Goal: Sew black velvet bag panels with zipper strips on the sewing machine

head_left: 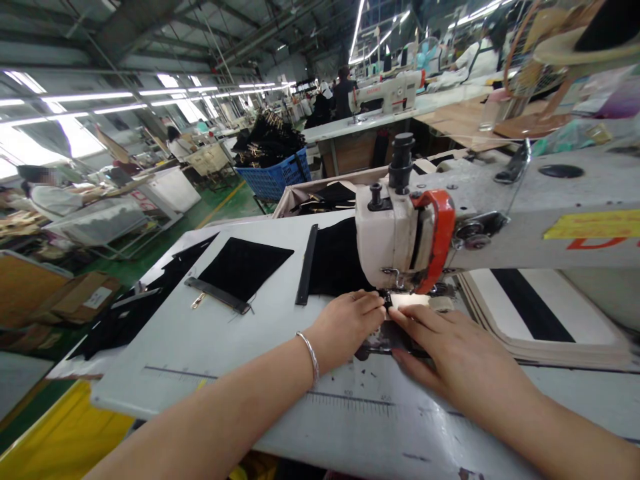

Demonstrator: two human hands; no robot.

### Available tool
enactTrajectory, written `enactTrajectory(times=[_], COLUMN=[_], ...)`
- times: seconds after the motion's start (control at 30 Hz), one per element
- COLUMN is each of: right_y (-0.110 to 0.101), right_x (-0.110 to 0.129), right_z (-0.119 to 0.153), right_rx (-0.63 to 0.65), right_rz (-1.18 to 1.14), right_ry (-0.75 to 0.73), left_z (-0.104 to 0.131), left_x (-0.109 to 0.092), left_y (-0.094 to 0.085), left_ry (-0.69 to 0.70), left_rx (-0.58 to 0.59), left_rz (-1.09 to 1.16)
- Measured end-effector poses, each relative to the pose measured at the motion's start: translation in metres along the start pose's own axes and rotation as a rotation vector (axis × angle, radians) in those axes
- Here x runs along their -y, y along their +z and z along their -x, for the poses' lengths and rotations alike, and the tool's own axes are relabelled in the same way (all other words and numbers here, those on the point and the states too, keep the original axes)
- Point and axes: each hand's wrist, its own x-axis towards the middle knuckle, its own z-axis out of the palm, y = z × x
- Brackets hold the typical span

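The black fabric panel (334, 257) lies at the sewing machine head (381, 237), where the left hand (345, 325) and right hand (460, 343), grips too hidden to tell, best guide evenly without crowding it.

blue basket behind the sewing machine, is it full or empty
Full: black pieces with gold-coloured bits are heaped above the rim of the blue basket.

A small dark piece (387, 301), mostly hidden, is located between the left hand (346, 327) and right hand (457, 350). A black panel (334, 259), edged by a dark strip (306, 267), is laid flat beyond the left hand.
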Motion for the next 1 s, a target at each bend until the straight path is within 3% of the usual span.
enactTrajectory(times=[0.27, 0.7, 1.0], right_y=[0.006, 0.010, 0.002], right_x=[-0.003, -0.003, 0.009], right_z=[-0.003, -0.007, -0.008], right_rx=[-0.038, -0.001, -0.039], right_rz=[0.043, -0.060, -0.171], right_ry=[0.039, 0.089, 0.184], left_z=[-0.009, -0.013, -0.012], left_x=[0.015, 0.014, 0.010], left_y=[0.010, 0.011, 0.009], left_ry=[-0.109, -0.178, -0.211], left_rx=[-0.012, -0.065, -0.194], left_rz=[0.053, 0.064, 0.120])
